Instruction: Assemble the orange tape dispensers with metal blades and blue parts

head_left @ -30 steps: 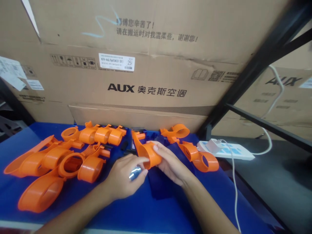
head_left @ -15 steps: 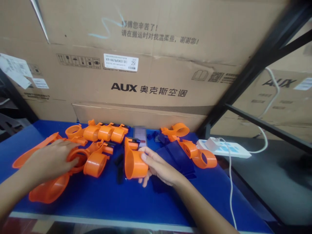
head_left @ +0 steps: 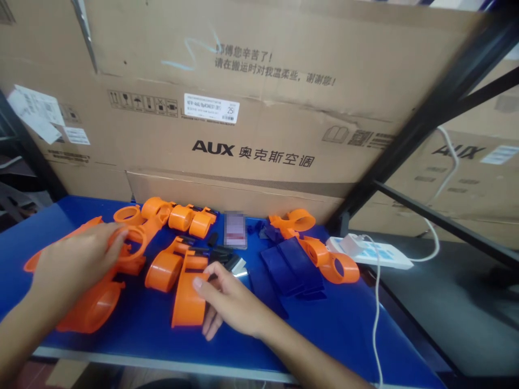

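My right hand (head_left: 231,302) grips an orange plastic ring piece (head_left: 190,300) by its side, thumb in front and fingers behind. A short orange arm with a dark end rises from this piece. My left hand (head_left: 79,265) is closed on another orange ring piece (head_left: 140,249), thumb at its rim; its fingers are partly hidden. Beneath that hand lie larger orange pieces (head_left: 91,308). Between my hands stands an orange ring with a dark-tipped arm (head_left: 164,270). Behind it, several similar rings (head_left: 180,218) sit in a row.
Dark blue flat pieces (head_left: 292,265) lie right of centre, with black and silvery bits (head_left: 233,262) beside them. A phone-like card (head_left: 235,232) lies at the back. More orange rings (head_left: 343,267) and a white power strip (head_left: 385,254) are at right. A large carton (head_left: 251,124) stands behind the blue table (head_left: 170,346).
My right hand has moved left and towards me with its orange ring piece, beside the standing one. My left hand has raised the ring it grips slightly. The view has shifted a little.
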A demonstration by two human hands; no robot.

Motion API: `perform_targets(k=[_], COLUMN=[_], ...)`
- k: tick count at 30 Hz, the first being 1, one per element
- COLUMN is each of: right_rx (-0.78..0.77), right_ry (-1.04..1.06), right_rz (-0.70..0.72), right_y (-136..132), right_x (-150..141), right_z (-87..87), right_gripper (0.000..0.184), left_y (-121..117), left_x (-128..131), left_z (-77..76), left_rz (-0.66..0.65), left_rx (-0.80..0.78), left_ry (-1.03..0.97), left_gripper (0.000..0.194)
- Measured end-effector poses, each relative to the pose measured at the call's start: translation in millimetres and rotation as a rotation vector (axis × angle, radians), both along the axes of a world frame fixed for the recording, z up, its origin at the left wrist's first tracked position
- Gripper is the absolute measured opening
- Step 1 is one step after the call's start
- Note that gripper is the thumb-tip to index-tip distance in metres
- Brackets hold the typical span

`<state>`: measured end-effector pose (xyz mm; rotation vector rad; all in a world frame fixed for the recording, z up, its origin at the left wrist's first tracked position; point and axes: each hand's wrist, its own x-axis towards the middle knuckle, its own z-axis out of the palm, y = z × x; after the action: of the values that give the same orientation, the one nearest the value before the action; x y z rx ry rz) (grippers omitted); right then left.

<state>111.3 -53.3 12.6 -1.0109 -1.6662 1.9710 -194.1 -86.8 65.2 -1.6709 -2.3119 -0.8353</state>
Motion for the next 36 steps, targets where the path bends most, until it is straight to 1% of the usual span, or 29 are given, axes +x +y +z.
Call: perform_targets(k=[3, 5, 8, 13, 15, 19, 23, 27, 29, 32, 34, 36], right_rx=[-0.006, -0.013, -0.018, -0.046, -0.02, 0.069, 0.081, 0.122, 0.115, 0.076, 0.051, 0.047], right_ry=[-0.021, -0.026, -0.045, -0.063, -0.102, -0.205, -0.191, -0.183, -0.147, -0.017, 0.059, 0.107], right_rz=[-0.009, -0.013, -0.001, -0.031, -0.038, -0.001, 0.015, -0.032, -0.059, -0.098, -0.129, -0.198], right_y=[4.3, 7.7, 10.9, 12.0, 12.0, 7.3, 2.2, 12.1, 19.3, 25.0, 25.9, 27.0], right_x=[-10.5, -17.3, -28.1, -43.2, -45.4, -41.4, -34.1, -37.3, -42.0, -44.3, -38.2, -25.2], right_z=[-7.0, -10.7, -13.2, -10.4, -9.6, -12.5, -15.2, -10.3, -7.8, -7.9, -9.4, -9.2], right_gripper=[0.05, 0.049, 0.049, 0.054, 0.054, 0.056, 0.053, 0.051, 0.045, 0.04, 0.038, 0.033], left_y=[1.3, 3.7, 6.2, 9.9, 13.3, 19.9, 23.4, 29.1, 32.0, 34.1, 34.7, 36.0], left_x=[-4.3, -2.1, 9.9, 30.5, 34.3, 41.3, 53.2, 69.5, 79.7, 97.2, 109.2, 121.3], left_z=[6.5, 7.5, 5.8, 4.4, 5.2, 7.6, 8.8, 7.8, 8.3, 11.4, 12.6, 10.4], left_rz=[0.024, 0.022, -0.037, -0.049, -0.081, -0.173, -0.25, -0.374, -0.448, -0.525, -0.572, -0.638], left_rx=[-0.059, -0.011, 0.08, 0.192, 0.234, 0.299, 0.361, 0.421, 0.435, 0.453, 0.494, 0.551], left_ry=[0.182, 0.235, 0.264, 0.348, 0.373, 0.352, 0.298, 0.317, 0.337, 0.325, 0.294, 0.258], left_gripper=[0.034, 0.036, 0.035, 0.036, 0.036, 0.031, 0.029, 0.026, 0.022, 0.023, 0.024, 0.025])
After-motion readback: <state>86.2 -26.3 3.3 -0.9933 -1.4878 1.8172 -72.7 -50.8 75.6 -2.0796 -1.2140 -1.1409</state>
